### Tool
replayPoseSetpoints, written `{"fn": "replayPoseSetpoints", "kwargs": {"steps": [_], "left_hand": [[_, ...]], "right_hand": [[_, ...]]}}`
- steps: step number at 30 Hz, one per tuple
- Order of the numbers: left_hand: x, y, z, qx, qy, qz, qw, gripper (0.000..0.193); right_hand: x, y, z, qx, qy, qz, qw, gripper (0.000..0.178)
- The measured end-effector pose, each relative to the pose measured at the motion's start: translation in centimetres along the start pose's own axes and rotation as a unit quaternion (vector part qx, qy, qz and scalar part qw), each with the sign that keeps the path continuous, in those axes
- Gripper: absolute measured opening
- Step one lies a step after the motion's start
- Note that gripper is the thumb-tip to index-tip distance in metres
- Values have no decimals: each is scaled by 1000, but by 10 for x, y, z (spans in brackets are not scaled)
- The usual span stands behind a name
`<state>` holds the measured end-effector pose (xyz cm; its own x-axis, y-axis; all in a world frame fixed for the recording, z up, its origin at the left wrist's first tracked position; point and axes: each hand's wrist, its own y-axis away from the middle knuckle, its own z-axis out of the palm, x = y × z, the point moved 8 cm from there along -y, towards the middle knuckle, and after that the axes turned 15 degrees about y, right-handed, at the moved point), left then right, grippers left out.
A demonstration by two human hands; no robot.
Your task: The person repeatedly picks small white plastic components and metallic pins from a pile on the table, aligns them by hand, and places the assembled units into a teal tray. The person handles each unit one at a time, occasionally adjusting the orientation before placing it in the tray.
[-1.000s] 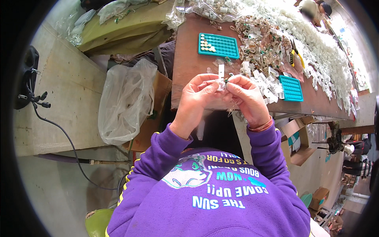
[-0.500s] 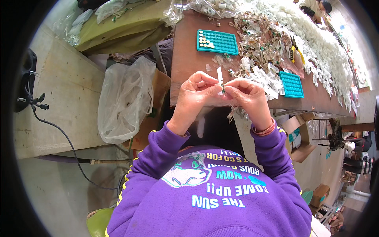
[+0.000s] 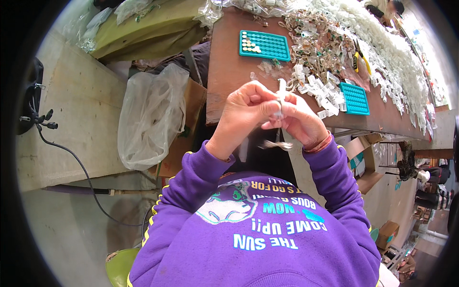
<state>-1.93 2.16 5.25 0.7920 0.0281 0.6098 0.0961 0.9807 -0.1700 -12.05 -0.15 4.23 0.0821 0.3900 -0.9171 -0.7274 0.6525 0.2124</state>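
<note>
In front of my chest, over the table's near edge, both hands meet around a narrow white plastic piece (image 3: 281, 87) that stands up between the fingertips. My left hand (image 3: 248, 109) pinches it with thumb and index finger. The fingers of my right hand (image 3: 306, 119) are bent around its other side. Below the fingers hangs a blurred brownish cord (image 3: 276, 144), which looks joined to the piece. What lies right between the fingertips is smeared and partly hidden. Just beyond the hands, small white plastic pieces (image 3: 321, 92) lie heaped on the brown table (image 3: 224, 67).
A teal dimpled tray (image 3: 275, 47) holds several round cream pieces; a second teal tray (image 3: 355, 99) lies right. Yellow-handled pliers (image 3: 362, 61) rest beside tangled cords (image 3: 318, 43). A large white heap (image 3: 382, 52) runs along the back. A plastic bag (image 3: 150, 117) stands left.
The hands have drawn closer together, the right fingers now curled under the left thumb. The white piece has shifted slightly right, and a cord now swings below it.
</note>
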Motion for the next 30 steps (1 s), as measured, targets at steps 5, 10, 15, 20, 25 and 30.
{"fn": "replayPoseSetpoints", "kwargs": {"steps": [5, 10, 15, 20, 25, 30], "left_hand": [[14, 1, -17, 129, -107, 125, 978, 13], [23, 8, -16, 178, -237, 190, 936, 11], [28, 11, -9, 167, -287, 232, 914, 10], [29, 11, -10, 155, -301, 242, 909, 10], [20, 7, -20, 161, -203, 196, 946, 11], [-4, 5, -29, 178, 54, 129, 974, 13]], "right_hand": [[-23, 9, -11, 109, 159, -47, 980, 20], [-29, 14, -3, 165, 325, -89, 927, 16], [-28, 11, 2, 195, 312, -123, 922, 11], [-38, 15, 5, 220, 446, -142, 856, 9], [-29, 10, 3, 173, 375, -105, 904, 9], [-19, 5, 11, 173, 272, -152, 934, 7]]}}
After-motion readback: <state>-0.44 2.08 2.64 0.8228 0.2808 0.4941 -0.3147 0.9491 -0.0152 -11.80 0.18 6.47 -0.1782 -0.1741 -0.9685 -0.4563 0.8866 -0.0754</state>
